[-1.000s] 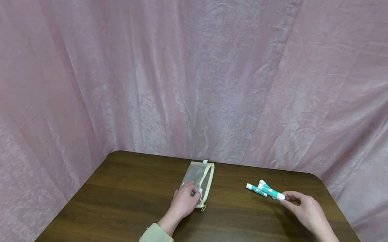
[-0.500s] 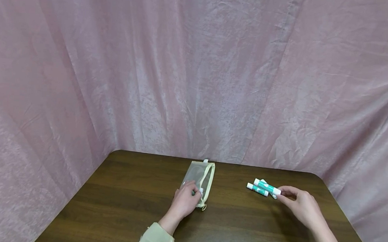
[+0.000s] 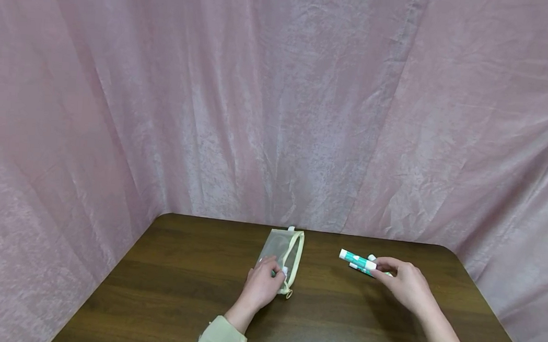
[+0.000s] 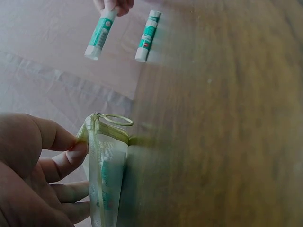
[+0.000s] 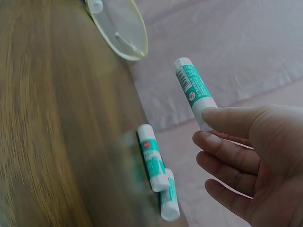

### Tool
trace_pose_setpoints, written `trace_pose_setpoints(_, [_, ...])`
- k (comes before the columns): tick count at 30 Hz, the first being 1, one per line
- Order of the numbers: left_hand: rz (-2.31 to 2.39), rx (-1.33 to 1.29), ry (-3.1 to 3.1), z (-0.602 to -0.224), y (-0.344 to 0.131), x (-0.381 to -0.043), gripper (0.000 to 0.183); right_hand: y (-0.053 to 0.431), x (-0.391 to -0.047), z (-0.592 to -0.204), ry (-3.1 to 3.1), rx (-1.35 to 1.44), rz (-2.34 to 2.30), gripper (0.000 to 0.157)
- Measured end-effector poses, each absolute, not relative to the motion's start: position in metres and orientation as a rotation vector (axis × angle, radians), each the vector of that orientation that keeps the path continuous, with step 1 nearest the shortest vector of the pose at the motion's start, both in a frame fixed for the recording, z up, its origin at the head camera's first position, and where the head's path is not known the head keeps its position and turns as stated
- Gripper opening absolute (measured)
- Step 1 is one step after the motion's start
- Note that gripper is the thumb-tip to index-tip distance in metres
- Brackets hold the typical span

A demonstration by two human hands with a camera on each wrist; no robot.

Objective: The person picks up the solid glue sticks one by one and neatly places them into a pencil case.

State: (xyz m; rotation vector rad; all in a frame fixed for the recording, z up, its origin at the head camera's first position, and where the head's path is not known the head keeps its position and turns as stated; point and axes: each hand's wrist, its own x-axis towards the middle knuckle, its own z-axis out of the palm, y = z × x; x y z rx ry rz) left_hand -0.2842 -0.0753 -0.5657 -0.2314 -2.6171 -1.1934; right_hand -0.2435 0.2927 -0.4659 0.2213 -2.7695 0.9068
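Observation:
My left hand (image 3: 263, 283) pinches the edge of a see-through mesh zipper pouch (image 4: 106, 175) with a pale yellow trim and a ring on its zip pull (image 4: 117, 120). The mouth of the pouch gapes to the right, and a green-and-white stick shows through the mesh. Between thumb and fingertips, my right hand (image 3: 403, 283) holds a glue stick (image 5: 193, 85) by one end, raised above the table and pointing left. Below it, two more glue sticks (image 5: 154, 158) of the same green and white lie on the table, partly behind the held one in the head view.
The brown wooden table (image 3: 178, 270) ends at a pink curtain (image 3: 277, 113) that hangs along its back and sides. Bare wood lies between the pouch and the glue sticks.
My right hand has lifted the glue stick off the others and carried it left toward the pouch. The left hand stays at the pouch, nearly still.

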Motion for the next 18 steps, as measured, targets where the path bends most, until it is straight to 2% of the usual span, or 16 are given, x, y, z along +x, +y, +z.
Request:
trace_pose_setpoints(9, [-1.196, -0.229, -2.604, -0.565, -0.073, -0.284, 0.021, 0.269, -0.251, -0.466, -2.775, 0.243, 0.969, 0.024])
trace_pose_setpoints(18, [-1.19, -0.238, -2.605, -0.565, -0.074, -0.282, 0.021, 0.249, -0.257, -0.469, -2.787, 0.268, 1.002, 0.021])
